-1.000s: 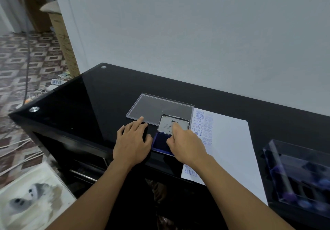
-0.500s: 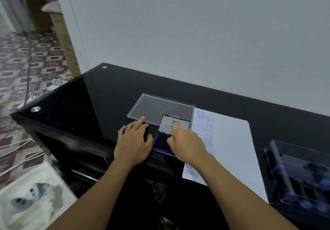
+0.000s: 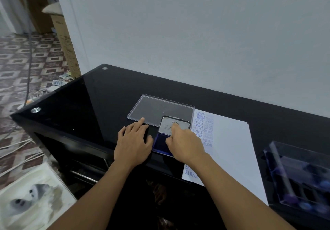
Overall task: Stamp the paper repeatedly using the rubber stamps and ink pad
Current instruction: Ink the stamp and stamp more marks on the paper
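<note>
Now left hand (image 3: 133, 144) flat on table (image 3: 100, 104) beside ink pad (image 3: 160, 145), fingers straight, likely bracing it; right hand (image 3: 184, 144) over pad, forefinger on its raised lid (image 3: 167, 125), other fingers curled, stamp inside unclear; part-stamped paper (image 3: 232, 140) just right of pad
</note>
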{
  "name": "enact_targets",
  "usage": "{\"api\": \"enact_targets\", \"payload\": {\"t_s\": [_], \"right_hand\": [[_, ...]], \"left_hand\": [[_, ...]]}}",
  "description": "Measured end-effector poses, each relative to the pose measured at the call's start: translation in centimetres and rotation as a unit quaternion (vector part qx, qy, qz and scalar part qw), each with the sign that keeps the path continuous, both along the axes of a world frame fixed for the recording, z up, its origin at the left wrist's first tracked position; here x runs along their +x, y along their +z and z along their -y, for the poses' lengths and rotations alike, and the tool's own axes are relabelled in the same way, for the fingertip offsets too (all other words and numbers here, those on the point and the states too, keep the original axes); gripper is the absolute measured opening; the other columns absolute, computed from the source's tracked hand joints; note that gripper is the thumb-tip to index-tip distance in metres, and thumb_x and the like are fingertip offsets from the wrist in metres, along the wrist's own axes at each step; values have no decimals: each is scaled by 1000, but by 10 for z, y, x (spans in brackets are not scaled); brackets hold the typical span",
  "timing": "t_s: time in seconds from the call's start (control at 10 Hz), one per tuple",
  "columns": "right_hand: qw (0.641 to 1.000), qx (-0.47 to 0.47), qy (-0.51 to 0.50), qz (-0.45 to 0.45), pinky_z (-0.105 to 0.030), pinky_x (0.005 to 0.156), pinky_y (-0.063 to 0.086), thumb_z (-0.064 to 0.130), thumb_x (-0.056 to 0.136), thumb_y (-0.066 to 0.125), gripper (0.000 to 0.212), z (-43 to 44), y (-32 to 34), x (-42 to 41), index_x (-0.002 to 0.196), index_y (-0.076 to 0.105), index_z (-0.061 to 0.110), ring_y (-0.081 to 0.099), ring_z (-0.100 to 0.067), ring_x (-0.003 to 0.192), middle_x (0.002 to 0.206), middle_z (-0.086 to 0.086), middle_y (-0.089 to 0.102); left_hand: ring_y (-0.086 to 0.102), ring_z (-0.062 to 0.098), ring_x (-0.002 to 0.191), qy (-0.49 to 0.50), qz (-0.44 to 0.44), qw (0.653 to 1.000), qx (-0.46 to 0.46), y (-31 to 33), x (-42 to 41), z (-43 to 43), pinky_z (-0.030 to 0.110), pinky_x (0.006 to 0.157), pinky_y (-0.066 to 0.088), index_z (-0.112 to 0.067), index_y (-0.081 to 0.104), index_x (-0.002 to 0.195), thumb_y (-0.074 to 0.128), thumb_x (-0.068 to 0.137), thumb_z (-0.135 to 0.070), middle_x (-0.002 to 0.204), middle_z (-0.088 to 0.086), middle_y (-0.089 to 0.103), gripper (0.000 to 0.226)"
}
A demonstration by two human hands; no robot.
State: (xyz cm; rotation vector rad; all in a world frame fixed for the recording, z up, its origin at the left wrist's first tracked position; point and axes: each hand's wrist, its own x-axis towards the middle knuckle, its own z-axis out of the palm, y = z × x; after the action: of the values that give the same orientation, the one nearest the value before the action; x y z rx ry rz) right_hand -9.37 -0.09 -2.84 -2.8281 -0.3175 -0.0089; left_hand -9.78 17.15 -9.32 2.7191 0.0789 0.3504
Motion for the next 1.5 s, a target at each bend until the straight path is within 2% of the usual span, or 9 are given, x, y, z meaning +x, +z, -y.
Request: {"api": "enact_targets", "payload": {"t_s": [0.1,0.4,0.6,0.8,1.3,1.5], "right_hand": [[1000,-4,-3,0,-33,55,38,25,97,46,12,-3,-1,3,89,41,16,52,-25,65,70,-2,49],[1000,20,0,-7,-33,50,31,20,98,42,15,4,0,-5,85,35,17,43,-17,57,67,-1,49],[1000,10,0,-6,-36,58,45,26,99,43,13,-1,-1,-1,90,39,18,52,-21,64,71,-1,52],[1000,15,-5,-6,-30,49,29,23,99,42,15,2,0,-6,87,35,18,41,-15,56,66,1,45],[1000,13,-2,-11,-28,47,26,24,100,41,13,2,3,-7,90,34,19,39,-13,56,66,2,42],[1000,14,-1,-11,-30,49,30,24,100,41,13,2,2,-5,90,35,19,42,-15,58,67,2,44]], "left_hand": [[27,10,147,0,-2,1000,4,0,0,-1,43,122,17,-26,50,143,44,99,-43,162,-10,28,48],[26,9,147,-1,-1,1000,-3,0,0,-1,43,123,16,-27,50,143,44,99,-43,162,-10,28,48],[27,10,147,-2,-1,1000,-5,1,0,0,43,122,17,-26,50,143,45,99,-42,162,-10,29,47],[24,9,148,0,-7,1000,2,0,1,-1,42,122,16,-28,48,144,43,99,-44,163,-11,26,48],[21,10,150,0,-14,1000,0,1,0,1,42,124,12,-26,45,146,41,101,-43,165,-10,22,49],[21,11,150,-2,-22,1000,-16,3,1,1,43,124,10,-25,45,147,44,101,-41,165,-10,21,49]]}}
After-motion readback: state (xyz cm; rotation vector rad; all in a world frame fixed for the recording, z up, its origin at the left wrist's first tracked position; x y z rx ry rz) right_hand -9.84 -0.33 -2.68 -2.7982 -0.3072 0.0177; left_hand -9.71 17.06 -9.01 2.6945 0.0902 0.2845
